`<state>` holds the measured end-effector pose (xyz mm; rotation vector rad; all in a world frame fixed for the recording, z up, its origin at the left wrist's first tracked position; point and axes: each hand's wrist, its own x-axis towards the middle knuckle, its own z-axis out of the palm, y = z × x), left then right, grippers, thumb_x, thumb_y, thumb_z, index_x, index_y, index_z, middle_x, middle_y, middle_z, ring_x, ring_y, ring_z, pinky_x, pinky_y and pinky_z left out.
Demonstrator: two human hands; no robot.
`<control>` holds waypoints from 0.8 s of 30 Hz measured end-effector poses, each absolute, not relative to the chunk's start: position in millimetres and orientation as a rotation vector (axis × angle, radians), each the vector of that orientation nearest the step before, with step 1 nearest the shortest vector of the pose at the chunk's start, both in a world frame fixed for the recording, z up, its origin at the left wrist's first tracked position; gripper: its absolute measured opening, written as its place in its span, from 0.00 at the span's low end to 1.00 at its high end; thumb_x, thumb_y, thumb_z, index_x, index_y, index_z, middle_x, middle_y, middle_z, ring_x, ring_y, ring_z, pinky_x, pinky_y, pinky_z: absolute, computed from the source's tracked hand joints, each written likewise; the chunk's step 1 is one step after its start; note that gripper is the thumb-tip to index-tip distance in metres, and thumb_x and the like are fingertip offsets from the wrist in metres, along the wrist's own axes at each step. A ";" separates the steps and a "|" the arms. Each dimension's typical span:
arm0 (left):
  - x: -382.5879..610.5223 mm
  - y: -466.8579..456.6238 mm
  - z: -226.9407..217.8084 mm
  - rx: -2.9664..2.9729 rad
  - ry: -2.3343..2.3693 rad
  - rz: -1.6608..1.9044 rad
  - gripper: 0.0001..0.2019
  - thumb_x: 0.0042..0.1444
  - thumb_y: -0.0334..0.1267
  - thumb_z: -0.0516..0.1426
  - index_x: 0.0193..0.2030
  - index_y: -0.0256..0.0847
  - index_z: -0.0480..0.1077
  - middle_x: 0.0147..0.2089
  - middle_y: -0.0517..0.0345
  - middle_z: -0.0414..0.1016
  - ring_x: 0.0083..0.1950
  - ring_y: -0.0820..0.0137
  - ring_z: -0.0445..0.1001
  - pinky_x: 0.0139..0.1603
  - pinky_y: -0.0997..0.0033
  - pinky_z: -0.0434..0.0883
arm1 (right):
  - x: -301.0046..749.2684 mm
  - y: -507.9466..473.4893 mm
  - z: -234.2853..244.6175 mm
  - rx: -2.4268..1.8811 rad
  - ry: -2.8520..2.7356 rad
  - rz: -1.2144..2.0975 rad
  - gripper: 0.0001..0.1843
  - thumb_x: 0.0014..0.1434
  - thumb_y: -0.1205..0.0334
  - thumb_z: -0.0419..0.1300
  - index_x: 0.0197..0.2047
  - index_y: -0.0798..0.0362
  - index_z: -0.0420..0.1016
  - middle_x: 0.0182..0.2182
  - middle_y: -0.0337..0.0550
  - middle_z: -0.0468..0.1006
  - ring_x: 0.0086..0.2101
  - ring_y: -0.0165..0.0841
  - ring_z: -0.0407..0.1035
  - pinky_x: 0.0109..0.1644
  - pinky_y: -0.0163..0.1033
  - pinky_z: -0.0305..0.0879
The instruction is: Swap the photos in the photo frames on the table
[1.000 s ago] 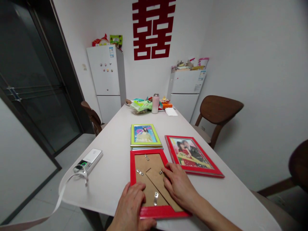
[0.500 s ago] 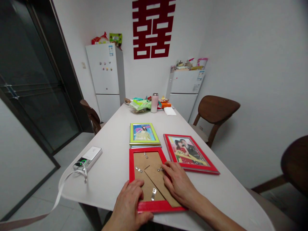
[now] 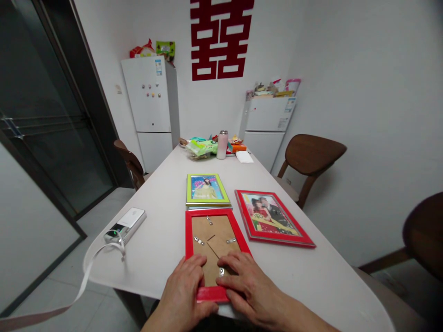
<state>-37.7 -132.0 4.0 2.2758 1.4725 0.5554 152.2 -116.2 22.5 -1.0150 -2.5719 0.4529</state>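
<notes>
White table (image 3: 162, 230), red 囍 (image 3: 221, 39) on far wall (image 3: 273, 46); left hand (image 3: 183, 295) and right hand (image 3: 247, 290) rest flat, seemingly spread, on face-down red frame (image 3: 212, 233).

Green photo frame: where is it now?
Head view, centre: the green photo frame lies face up just beyond the face-down red frame, and to the left of the face-up red frame.

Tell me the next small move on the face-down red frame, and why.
Probably swivel the bottom clip with the right hand, which rests on it, while the left hand pins the red frame.
</notes>
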 end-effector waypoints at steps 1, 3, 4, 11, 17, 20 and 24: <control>-37.6 -131.8 3.9 2.272 1.473 0.552 0.13 0.33 0.34 0.62 0.28 0.39 0.65 0.53 0.47 0.65 0.54 0.58 0.62 0.55 0.53 0.57 | 152.1 -115.3 22.8 -1.013 -2.569 0.462 0.13 0.52 0.64 0.50 0.40 0.45 0.71 0.41 0.42 0.66 0.41 0.35 0.56 0.45 0.42 0.54; -37.4 -131.5 3.6 2.265 1.471 0.547 0.13 0.32 0.34 0.62 0.28 0.39 0.65 0.53 0.47 0.65 0.54 0.58 0.62 0.55 0.53 0.57 | 149.4 -110.9 22.7 -1.019 -2.553 0.469 0.15 0.52 0.66 0.49 0.42 0.46 0.69 0.40 0.42 0.66 0.40 0.34 0.57 0.45 0.41 0.54; -37.3 -131.4 3.4 2.262 1.469 0.546 0.13 0.32 0.34 0.62 0.28 0.39 0.65 0.53 0.47 0.65 0.54 0.58 0.62 0.55 0.53 0.57 | 146.5 -107.2 22.1 -1.031 -2.536 0.465 0.15 0.53 0.67 0.49 0.43 0.48 0.69 0.39 0.43 0.66 0.40 0.33 0.57 0.44 0.40 0.54; -38.8 -132.0 -0.4 2.271 1.450 0.582 0.14 0.33 0.35 0.62 0.29 0.38 0.65 0.53 0.46 0.65 0.54 0.58 0.62 0.55 0.52 0.56 | 108.6 -65.0 10.3 -1.213 -2.488 0.302 0.13 0.53 0.70 0.47 0.39 0.54 0.69 0.35 0.44 0.66 0.37 0.32 0.57 0.40 0.37 0.54; -39.5 -130.5 -1.8 2.234 1.444 0.596 0.14 0.30 0.33 0.63 0.28 0.38 0.66 0.53 0.47 0.65 0.54 0.58 0.61 0.55 0.53 0.56 | 98.2 -54.0 5.5 -1.180 -2.638 0.158 0.11 0.56 0.66 0.47 0.38 0.51 0.69 0.35 0.43 0.66 0.37 0.33 0.57 0.39 0.37 0.53; -39.1 -129.5 -0.4 2.225 1.428 0.600 0.14 0.29 0.33 0.63 0.27 0.38 0.66 0.53 0.47 0.65 0.55 0.58 0.60 0.56 0.55 0.56 | 99.0 -57.9 5.6 -1.138 -2.702 0.093 0.11 0.57 0.63 0.46 0.39 0.52 0.68 0.36 0.44 0.66 0.37 0.34 0.57 0.40 0.38 0.52; -39.0 -129.3 -1.0 2.224 1.435 0.581 0.15 0.30 0.33 0.63 0.28 0.38 0.66 0.53 0.47 0.65 0.54 0.58 0.61 0.56 0.54 0.56 | 99.4 -58.4 6.7 -1.135 -2.685 0.125 0.11 0.56 0.64 0.47 0.39 0.52 0.68 0.36 0.45 0.67 0.37 0.33 0.58 0.40 0.38 0.53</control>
